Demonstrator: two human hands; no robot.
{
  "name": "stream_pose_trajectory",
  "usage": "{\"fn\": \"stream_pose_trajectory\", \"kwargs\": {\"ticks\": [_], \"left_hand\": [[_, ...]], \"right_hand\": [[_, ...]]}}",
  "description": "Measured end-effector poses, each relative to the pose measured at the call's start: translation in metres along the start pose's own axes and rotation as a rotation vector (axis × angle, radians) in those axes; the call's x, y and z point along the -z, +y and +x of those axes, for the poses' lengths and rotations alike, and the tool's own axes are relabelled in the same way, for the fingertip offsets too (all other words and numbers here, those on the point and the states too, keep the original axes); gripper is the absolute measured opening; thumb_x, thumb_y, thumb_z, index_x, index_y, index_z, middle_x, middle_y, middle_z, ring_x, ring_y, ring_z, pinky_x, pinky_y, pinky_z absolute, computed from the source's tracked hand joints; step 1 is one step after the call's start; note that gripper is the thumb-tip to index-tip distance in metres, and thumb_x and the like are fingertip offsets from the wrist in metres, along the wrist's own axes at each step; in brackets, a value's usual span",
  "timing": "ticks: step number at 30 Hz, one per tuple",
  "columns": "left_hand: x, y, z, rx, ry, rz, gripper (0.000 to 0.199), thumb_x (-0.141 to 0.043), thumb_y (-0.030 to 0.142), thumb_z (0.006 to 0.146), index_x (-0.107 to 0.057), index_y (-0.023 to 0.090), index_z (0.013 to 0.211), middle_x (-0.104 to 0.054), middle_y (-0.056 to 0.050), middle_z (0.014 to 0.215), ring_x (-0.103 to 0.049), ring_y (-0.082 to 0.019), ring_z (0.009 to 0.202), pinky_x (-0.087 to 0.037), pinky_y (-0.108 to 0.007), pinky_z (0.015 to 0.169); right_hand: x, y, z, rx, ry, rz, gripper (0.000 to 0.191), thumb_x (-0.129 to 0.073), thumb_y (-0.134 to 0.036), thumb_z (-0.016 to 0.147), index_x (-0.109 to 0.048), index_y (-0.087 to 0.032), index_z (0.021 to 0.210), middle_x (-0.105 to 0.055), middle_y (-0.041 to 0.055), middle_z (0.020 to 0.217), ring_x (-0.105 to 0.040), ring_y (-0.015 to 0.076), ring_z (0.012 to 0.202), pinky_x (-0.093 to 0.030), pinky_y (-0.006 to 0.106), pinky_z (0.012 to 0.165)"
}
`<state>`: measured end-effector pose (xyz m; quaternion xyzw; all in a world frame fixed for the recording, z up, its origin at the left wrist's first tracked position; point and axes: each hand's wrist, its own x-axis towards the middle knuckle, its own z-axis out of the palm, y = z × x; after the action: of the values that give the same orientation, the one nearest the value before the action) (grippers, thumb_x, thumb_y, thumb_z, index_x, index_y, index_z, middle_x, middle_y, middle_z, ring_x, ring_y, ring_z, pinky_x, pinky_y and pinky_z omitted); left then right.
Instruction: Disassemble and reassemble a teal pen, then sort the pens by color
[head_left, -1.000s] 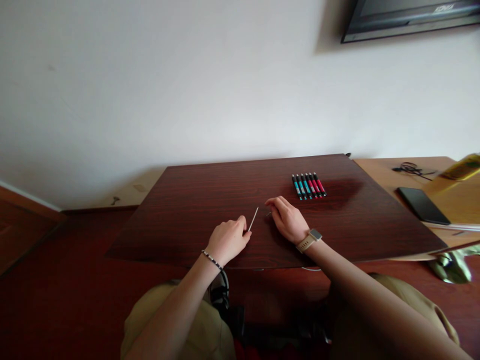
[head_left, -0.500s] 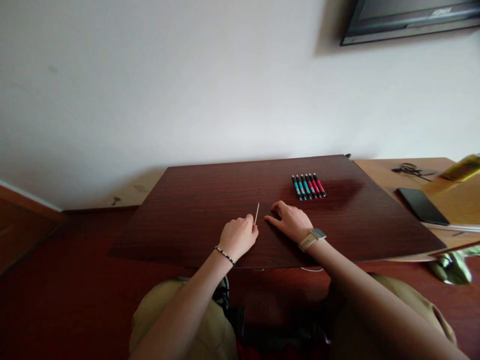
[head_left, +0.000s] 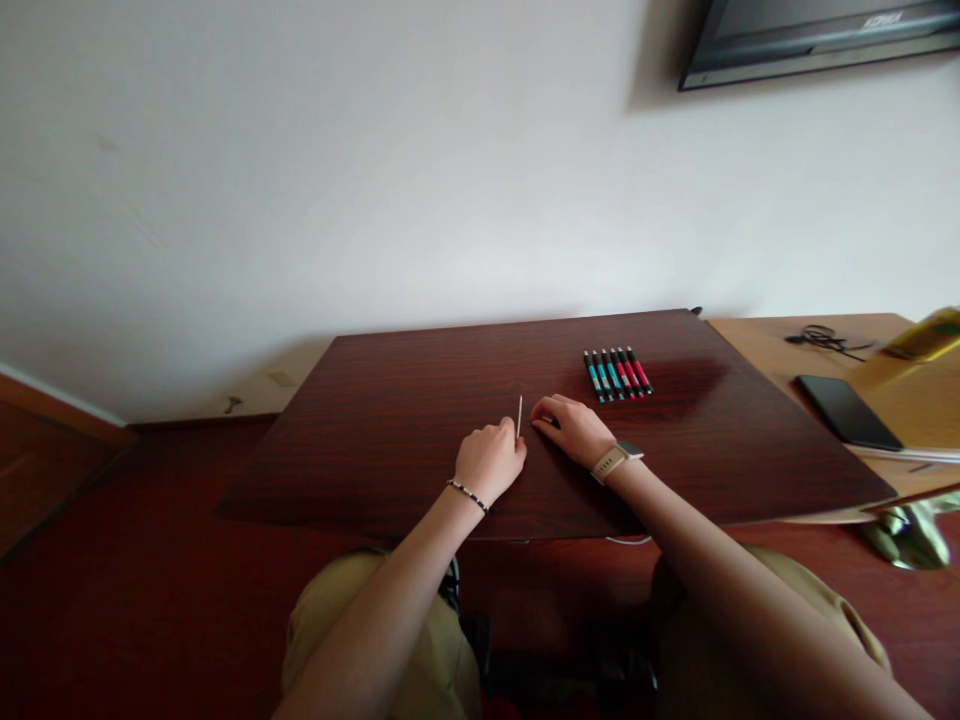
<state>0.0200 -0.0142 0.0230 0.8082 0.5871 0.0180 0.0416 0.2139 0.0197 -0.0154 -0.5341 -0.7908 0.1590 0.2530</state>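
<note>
My left hand (head_left: 491, 460) is closed round a thin white rod (head_left: 520, 415) that looks like a pen refill. Its tip points up and away from me, and the lower end is hidden in the fist. Just to the right, my right hand (head_left: 576, 428) rests low over the dark table (head_left: 405, 400), thumb and fingers pinched together. Something small and dark shows between those fingers, too little of it to name. Beyond the right hand lies a tidy row of several pens (head_left: 616, 374), blue ones on the left and pink ones on the right, with black parts.
A lighter wooden table (head_left: 780, 350) adjoins on the right, holding a black phone (head_left: 847, 411), a coiled black cable (head_left: 821, 339) and a yellow packet (head_left: 926, 335). The white wall (head_left: 450, 170) stands behind, with a screen (head_left: 817, 45) mounted at upper right.
My left hand has shifted slightly right and the white rod stands more upright in view. My right hand has moved a little left, its thumb and fingers closer together.
</note>
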Motion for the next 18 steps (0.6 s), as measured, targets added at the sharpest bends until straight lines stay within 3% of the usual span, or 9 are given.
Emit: {"fn": "stream_pose_trajectory", "kwargs": {"ticks": [10,18], "left_hand": [[-0.002,0.003,-0.002,0.019,0.016,-0.013,0.021,-0.047,0.031,0.102,-0.063,0.018,0.104,-0.078,-0.015,0.092,-0.077,-0.035,0.087,-0.057,-0.041,0.074],[-0.001,0.005,-0.003,0.032,0.003,0.008,0.023,-0.046,0.032,0.102,-0.063,0.018,0.108,-0.078,-0.014,0.094,-0.077,-0.033,0.089,-0.057,-0.04,0.076]], "right_hand": [[-0.002,0.007,0.008,0.115,0.01,0.078,0.017,-0.059,-0.017,0.101,-0.074,-0.024,0.102,-0.067,0.0059,0.11,-0.067,0.0191,0.094,-0.05,0.03,0.085],[-0.004,0.006,0.014,0.176,0.031,0.141,0.023,-0.056,-0.008,0.098,-0.073,-0.023,0.096,-0.07,0.0048,0.105,-0.068,0.0187,0.094,-0.051,0.03,0.087]]}}
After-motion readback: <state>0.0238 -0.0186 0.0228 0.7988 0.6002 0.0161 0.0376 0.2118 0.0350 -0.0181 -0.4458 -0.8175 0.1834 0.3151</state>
